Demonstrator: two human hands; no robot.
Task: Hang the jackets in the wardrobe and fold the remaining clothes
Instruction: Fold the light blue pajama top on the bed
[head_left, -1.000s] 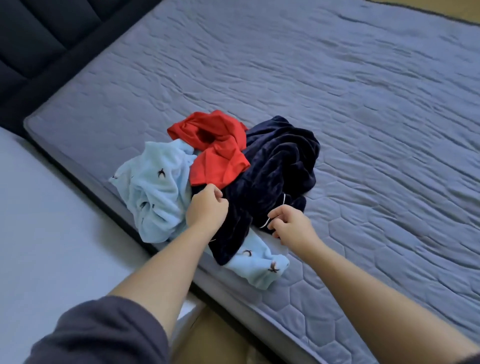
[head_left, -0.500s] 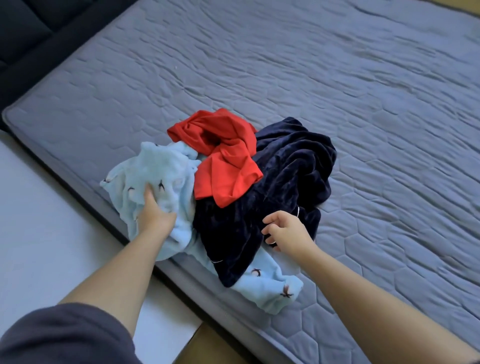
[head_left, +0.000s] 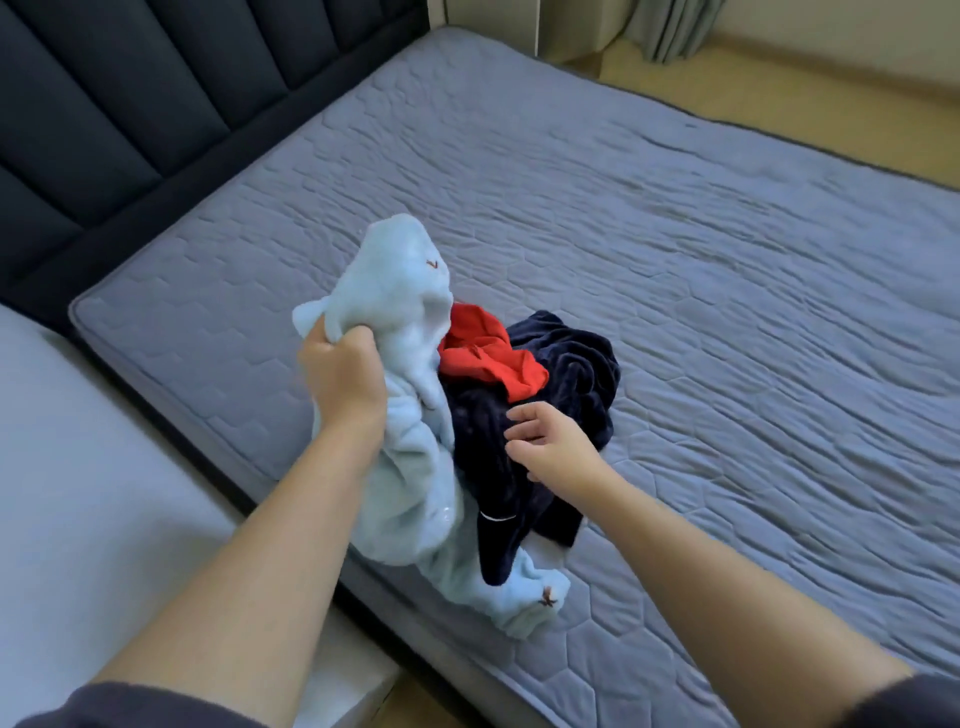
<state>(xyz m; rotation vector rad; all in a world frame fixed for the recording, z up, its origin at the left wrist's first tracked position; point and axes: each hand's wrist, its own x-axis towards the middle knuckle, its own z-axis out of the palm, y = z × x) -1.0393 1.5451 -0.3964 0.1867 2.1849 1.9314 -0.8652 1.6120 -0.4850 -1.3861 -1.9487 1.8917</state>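
Three-garment pile (head_left: 519, 364), sorting | left hand (head_left: 343, 384) grips pale-blue fleece garment (head_left: 400, 280) | right hand (head_left: 550, 441) slack on navy plush garment (head_left: 576, 374) | next: tug fleece free

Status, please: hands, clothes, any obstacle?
Left hand grips blue garment, top raised. Right hand open over navy garment. Navy lies across blue's lower end; red top on navy.

Dark grey sleeves (head_left: 130, 706), bare forearms (head_left: 249, 561)

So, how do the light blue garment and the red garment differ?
The left hand grips the light blue garment, partly raised; the red garment lies untouched. The blue one is larger with small motifs; the red one smaller, plain. Both are crumpled.
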